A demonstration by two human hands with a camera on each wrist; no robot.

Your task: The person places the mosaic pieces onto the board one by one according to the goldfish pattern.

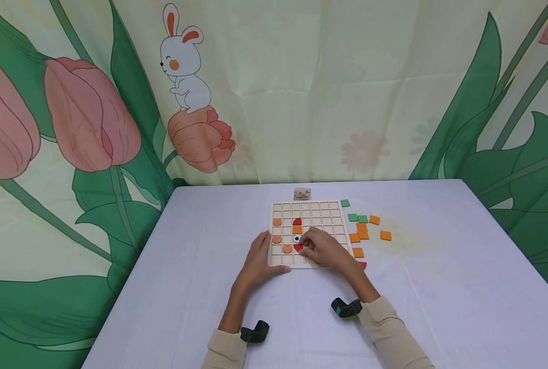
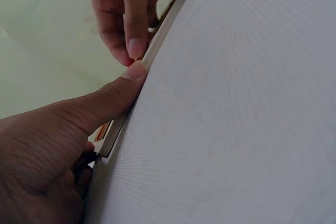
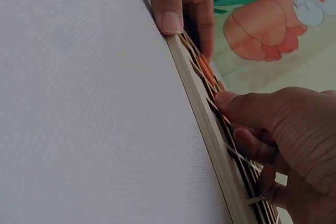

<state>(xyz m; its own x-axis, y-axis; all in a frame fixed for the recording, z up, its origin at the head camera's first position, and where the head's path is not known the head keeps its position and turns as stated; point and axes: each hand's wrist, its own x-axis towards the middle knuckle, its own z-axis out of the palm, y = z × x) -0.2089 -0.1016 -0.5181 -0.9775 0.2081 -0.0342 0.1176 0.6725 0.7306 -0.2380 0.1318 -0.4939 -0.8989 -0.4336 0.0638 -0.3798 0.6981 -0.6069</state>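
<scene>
A black wrist camera (image 1: 255,332) sits on the left forearm. Above it the left hand (image 1: 258,259) braces the near-left corner of the gridded board (image 1: 320,209) – thumb along the near edge, fingers along the left side, spread well apart. Three orange discs (image 1: 277,239) lie in the cells towards that side. Next comes a column: a red quarter-piece, an orange square, an eye piece (image 1: 297,239), then the lower red piece (image 1: 298,247). The right hand (image 1: 322,248) pinches this last one at its right end, thumb and fingertip together on it, while its palm and wrist hide cells and part of the near rim. Behind the board stands a small patterned block (image 1: 302,193). Off the right edge lie three green squares (image 1: 352,218) and six loose orange squares (image 1: 385,236) – plus a red piece by the near-right corner, partly covered by the wrist.
</scene>
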